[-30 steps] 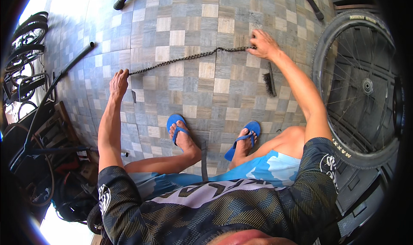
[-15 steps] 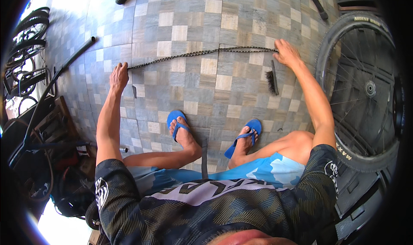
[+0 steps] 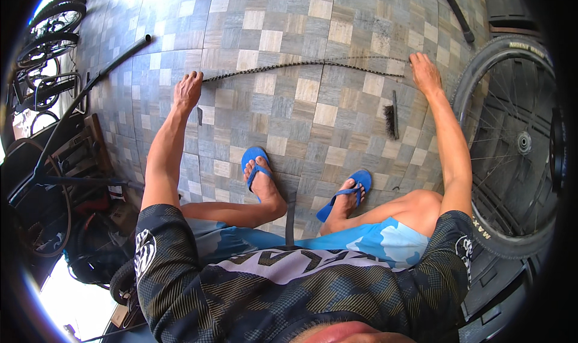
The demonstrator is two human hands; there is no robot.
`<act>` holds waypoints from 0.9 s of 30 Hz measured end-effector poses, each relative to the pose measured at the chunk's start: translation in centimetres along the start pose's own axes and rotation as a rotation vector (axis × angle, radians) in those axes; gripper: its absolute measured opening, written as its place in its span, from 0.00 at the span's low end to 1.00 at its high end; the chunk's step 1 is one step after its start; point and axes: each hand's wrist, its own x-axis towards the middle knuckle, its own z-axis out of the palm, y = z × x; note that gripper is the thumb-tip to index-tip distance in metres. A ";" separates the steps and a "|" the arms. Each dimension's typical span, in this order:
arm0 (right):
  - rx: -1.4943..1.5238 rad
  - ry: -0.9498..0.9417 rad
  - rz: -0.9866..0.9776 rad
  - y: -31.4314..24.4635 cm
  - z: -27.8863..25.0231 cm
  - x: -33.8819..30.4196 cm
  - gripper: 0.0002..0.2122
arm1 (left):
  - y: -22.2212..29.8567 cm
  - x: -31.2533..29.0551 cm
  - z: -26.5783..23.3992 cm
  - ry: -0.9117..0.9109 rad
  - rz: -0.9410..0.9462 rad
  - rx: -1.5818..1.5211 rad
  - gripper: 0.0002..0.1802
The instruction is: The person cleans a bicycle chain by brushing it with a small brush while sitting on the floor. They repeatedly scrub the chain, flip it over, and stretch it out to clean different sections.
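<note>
Since half a second ago, the right hand [image 3: 425, 73] has moved outward to the right, and the two strands of the chain [image 3: 265, 69] have parted near it; the view itself has also shifted a little. The chain stretches across the upper middle of the frame, between the widely separated hands. The left hand [image 3: 188, 90], upper left of centre, has its fingers closed on the chain's left end. From there the strands run close together to about the middle, then fork: the thin upper one reaches the right hand's fingertips, which pinch it, while the lower one ends just beside that hand. Whether the middle of the chain touches the floor [image 3: 259, 114] cannot be told. A brush [image 3: 390, 121] lies below the right hand, and a small dark strip [image 3: 200, 116] lies below the left. At lower centre are two blue sandals [image 3: 250, 156], worn on the person's feet. A wheel [image 3: 524, 143] stands at the right edge, and a dark stand [image 3: 78, 99] slants across the left.
</note>
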 end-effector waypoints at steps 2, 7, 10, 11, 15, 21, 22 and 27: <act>0.007 0.090 0.008 0.3 -1.2 0.5 0.06 | 0.1 0.2 -0.1 0.045 -0.007 -0.012 0.09; -0.065 0.149 0.030 0.8 -2.8 1.9 0.06 | 0.6 0.4 -0.2 0.053 -0.034 -0.064 0.09; -0.049 0.125 0.077 1.1 -1.6 1.5 0.07 | 0.9 0.5 0.1 0.070 -0.025 -0.075 0.09; -0.033 0.114 0.086 1.1 -1.2 1.5 0.07 | 0.8 0.5 0.1 0.090 -0.014 -0.081 0.09; -0.013 0.070 0.125 0.9 0.2 1.2 0.10 | 0.9 0.7 0.0 0.111 -0.016 -0.102 0.09; 0.188 0.040 -0.071 -3.5 2.3 -1.0 0.17 | 0.5 0.1 0.2 0.132 -0.049 -0.149 0.06; 0.200 0.000 -0.118 -4.1 2.6 -1.2 0.17 | 0.5 0.0 0.2 0.134 -0.056 -0.168 0.05; 0.322 -0.023 -0.142 -3.5 3.4 -0.5 0.12 | 0.7 0.4 0.5 0.118 -0.051 -0.186 0.05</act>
